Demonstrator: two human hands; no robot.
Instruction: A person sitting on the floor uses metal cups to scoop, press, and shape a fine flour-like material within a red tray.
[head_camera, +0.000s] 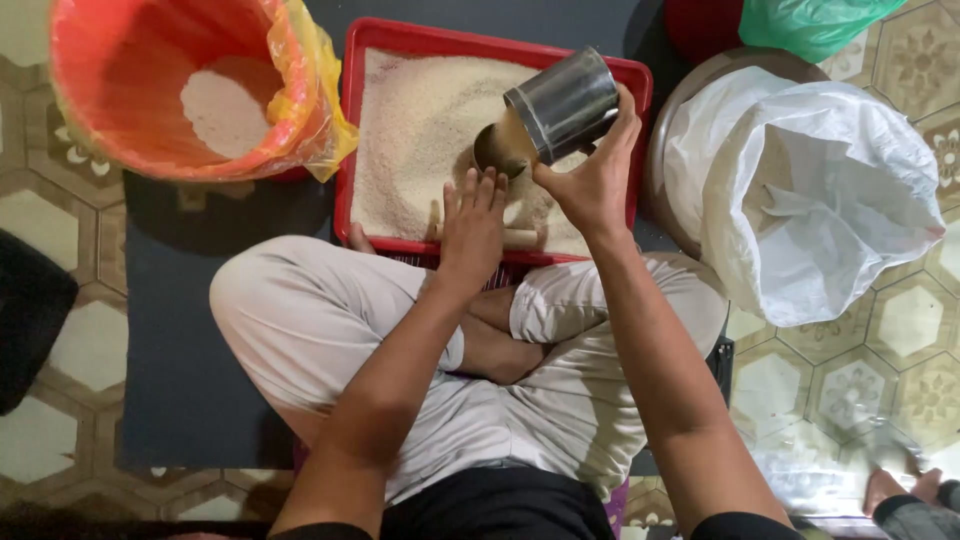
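Head view: right hand (592, 180) wraps the cylindrical shiny metal cup (562, 106) around its side wall, thumb on the near side, fingers curled over the far side. Cup is tilted, mouth pointing down-left, over the red rectangular plastic tray (348, 130) filled with pale grain (420, 120). Some grain is visible at the cup's mouth.

Left hand (472, 225) is flat and spread, fingers together, palm down, fingertips just below the cup's mouth, holding nothing. A short pale wooden stick (520, 238) lies in the tray by the near rim, just beside that hand.

Handling, my read: cup is rigid and smooth, so probably a bit slick with grain dust. Light when empty, noticeably heavier when full. A full wrap around mid-body, as now, looks like the safest grip; the rim is thin and a poor place to pinch. Grain is loose and free-flowing, so it shifts with any tilt.

Surroundings: orange plastic bucket lined with a yellow bag (170, 80) is left of the tray, with some grain at the bottom. Open white woven sack (830, 200) is right of it. Person sits cross-legged on a dark mat (170, 330) over patterned floor tiles.
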